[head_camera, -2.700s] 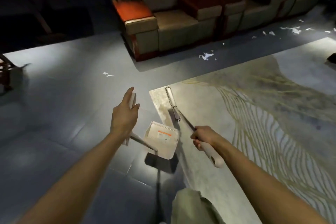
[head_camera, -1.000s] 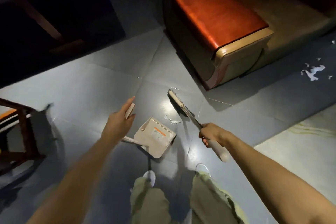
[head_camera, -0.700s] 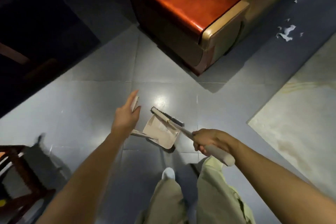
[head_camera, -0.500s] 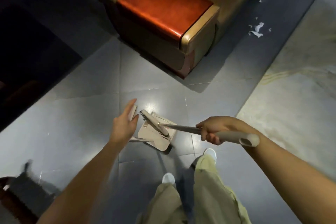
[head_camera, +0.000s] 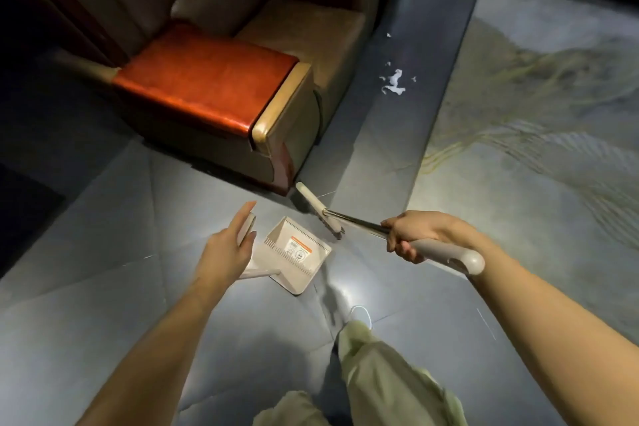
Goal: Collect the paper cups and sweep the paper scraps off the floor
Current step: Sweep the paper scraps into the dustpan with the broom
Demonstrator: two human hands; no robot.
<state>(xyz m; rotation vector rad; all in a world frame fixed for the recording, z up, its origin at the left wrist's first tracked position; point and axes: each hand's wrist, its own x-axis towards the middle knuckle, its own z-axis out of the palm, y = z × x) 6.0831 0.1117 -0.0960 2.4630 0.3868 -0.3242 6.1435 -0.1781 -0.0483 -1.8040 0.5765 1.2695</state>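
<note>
Gripping the grey handle of a broom (head_camera: 363, 225), the right hand (head_camera: 413, 235) has its fingers curled tight round the shaft, and the broom's brush head (head_camera: 320, 209) sits low over the grey tiled floor (head_camera: 103, 235), just near the corner of the armchair (head_camera: 287, 128). The left hand (head_camera: 224, 252) holds the upright handle of the dustpan (head_camera: 294, 252), thumb and fingers closed on it with the forefinger stretched up along it. The pan's mouth faces the brush head, just apart from it; its tray shows a white label with an orange stripe, and I cannot tell whether any scrap lies in it. White paper scraps (head_camera: 394, 81) lie on the dark floor farther off, right of the armchair, between it and a pale patterned rug (head_camera: 536, 121); smaller scraps trail away beyond. A trouser leg (head_camera: 380, 377) and a shoe (head_camera: 359, 313) show nearest.
</note>
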